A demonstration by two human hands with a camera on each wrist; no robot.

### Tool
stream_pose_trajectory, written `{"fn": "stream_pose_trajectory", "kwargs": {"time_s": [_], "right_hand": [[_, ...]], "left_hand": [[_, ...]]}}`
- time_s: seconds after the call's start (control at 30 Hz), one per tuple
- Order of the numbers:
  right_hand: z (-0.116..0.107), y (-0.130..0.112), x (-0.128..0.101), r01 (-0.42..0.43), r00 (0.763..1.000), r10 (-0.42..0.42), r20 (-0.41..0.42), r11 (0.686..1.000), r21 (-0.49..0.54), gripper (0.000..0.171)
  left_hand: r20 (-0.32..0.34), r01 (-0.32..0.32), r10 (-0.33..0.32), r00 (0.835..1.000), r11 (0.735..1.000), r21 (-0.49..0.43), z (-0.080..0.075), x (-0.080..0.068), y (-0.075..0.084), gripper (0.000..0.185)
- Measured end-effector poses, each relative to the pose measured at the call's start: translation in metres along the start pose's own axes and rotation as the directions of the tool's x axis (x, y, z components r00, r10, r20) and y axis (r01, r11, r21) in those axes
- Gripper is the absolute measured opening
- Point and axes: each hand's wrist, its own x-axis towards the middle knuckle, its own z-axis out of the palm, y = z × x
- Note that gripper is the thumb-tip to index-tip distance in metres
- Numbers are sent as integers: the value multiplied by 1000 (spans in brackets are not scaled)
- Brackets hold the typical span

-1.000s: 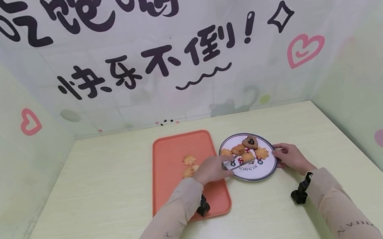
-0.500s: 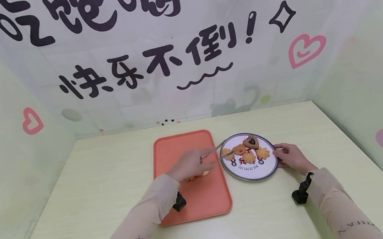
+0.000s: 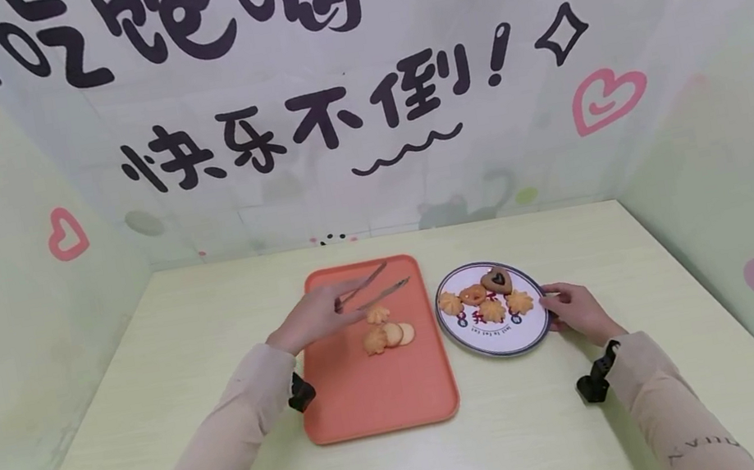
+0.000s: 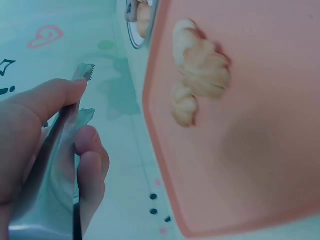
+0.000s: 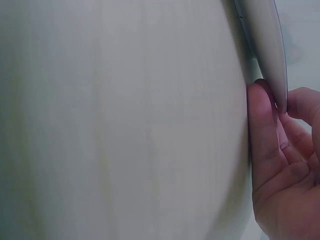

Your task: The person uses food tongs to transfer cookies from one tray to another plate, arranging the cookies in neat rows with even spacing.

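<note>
My left hand (image 3: 312,316) holds metal tongs (image 4: 45,200) over the left part of the orange-red tray (image 3: 382,400). The two arms of the tongs are spread, their toothed tips apart with nothing between them. Flower-shaped cookies (image 3: 376,341) and pale round cookies (image 3: 405,333) lie bunched on the tray, just below the tongs. With thumb and fingers, my right hand (image 3: 580,311) pinches the right rim of a white plate (image 3: 492,342) edged in blue. On the plate are several cookies, among them a brown heart-shaped cookie (image 3: 497,280) and a flower-shaped cookie (image 3: 519,302).
Tray and plate lie side by side on a pale wooden table (image 3: 531,442), a narrow gap between them. Behind the table rises a printed wall (image 3: 312,204), with side walls at left and right. A black wrist camera (image 3: 595,388) sits under each forearm.
My left hand has drawn the tongs leftward from over the plate to over the tray, and the tongs' tips have left the plate's cookies. The right hand has stayed at the plate rim.
</note>
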Motion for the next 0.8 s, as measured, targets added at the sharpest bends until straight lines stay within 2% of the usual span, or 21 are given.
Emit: {"fn": "stream_pose_trajectory", "kwargs": {"time_s": [0.17,0.37,0.57,0.8], "right_hand": [[0,1,0,10,1000,-10,0,1000,9,45],[0,2,0,3,1000,-3,-1,1000,3,46],[0,3,1,4,1000,-4,-2,1000,7,46],[0,2,1,6,1000,-6,-1,1000,5,47]], "left_hand": [[14,25,-26,1000,1000,13,3,-11,-21,53],[37,111,-111,993,994,7,13,-18,-40,55],[32,124,-125,992,992,30,19,-20,-43,53],[62,181,-178,982,983,-37,23,-21,-42,51]]}}
